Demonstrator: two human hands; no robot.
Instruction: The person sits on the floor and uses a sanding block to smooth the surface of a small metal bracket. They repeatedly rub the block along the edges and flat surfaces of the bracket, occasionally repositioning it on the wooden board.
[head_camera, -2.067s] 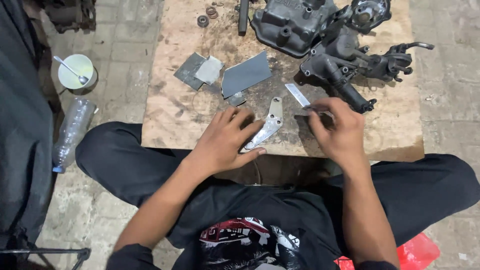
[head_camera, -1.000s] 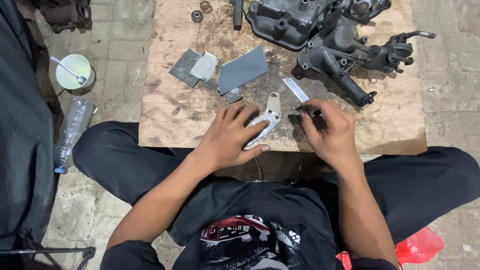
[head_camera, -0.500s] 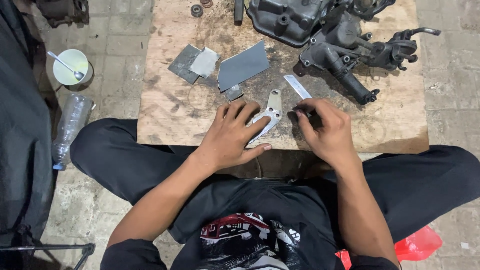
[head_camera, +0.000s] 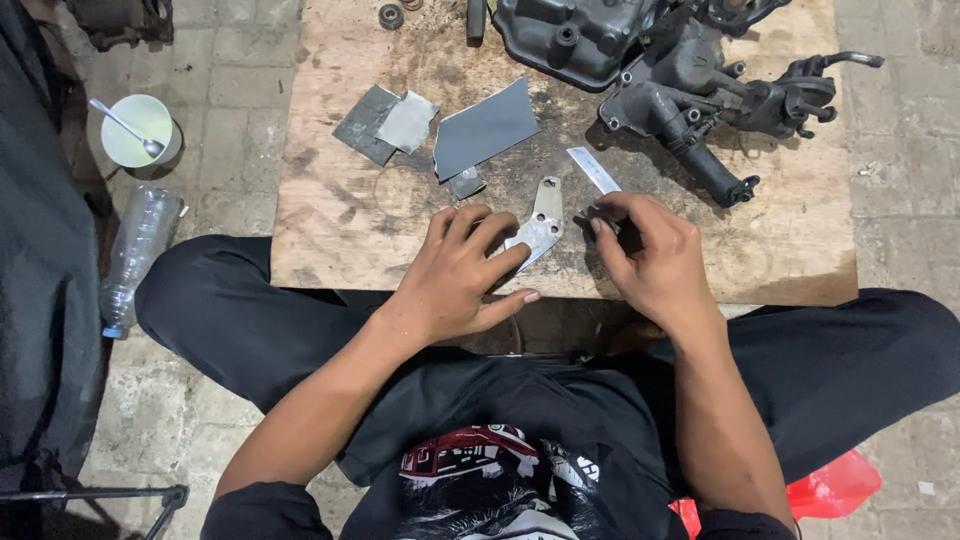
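The one camera sits on my head and looks almost straight down, close over my lap. My crossed legs (head_camera: 250, 310) fill six o'clock, the wooden board (head_camera: 330, 225) lies toward twelve, with paved floor at three and nine.
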